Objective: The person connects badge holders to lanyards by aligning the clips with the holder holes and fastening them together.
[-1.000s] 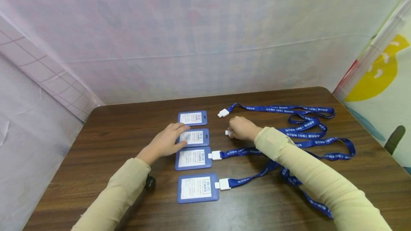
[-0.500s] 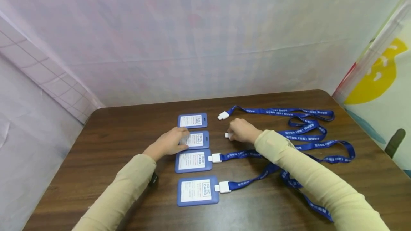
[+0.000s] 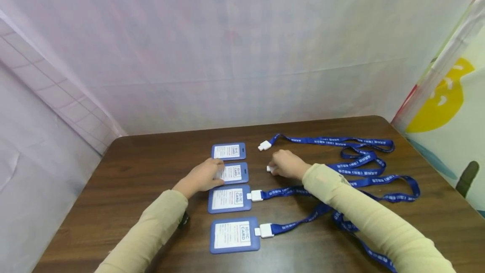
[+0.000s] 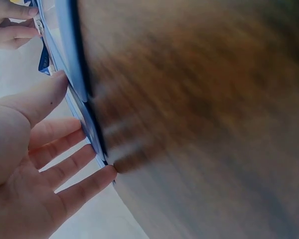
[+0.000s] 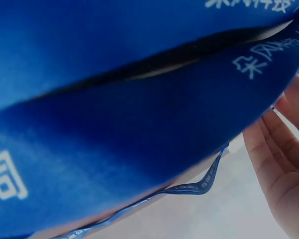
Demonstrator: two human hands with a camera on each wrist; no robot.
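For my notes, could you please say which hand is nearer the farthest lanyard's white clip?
The right hand, just on the near side of that white clip, holding the next lanyard's clip. The left hand is farther off, leftward, touching an ID card holder.

Four card holders (image 3: pixel 235 235), four blue lanyards (image 3: pixel 333 141), two hands (image 3: pixel 289 164), one table (image 3: pixel 144 167).

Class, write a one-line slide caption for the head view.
Left hand touches an ID badge, right hand pinches a white lanyard clip; two nearer badges are clipped to blue lanyards.
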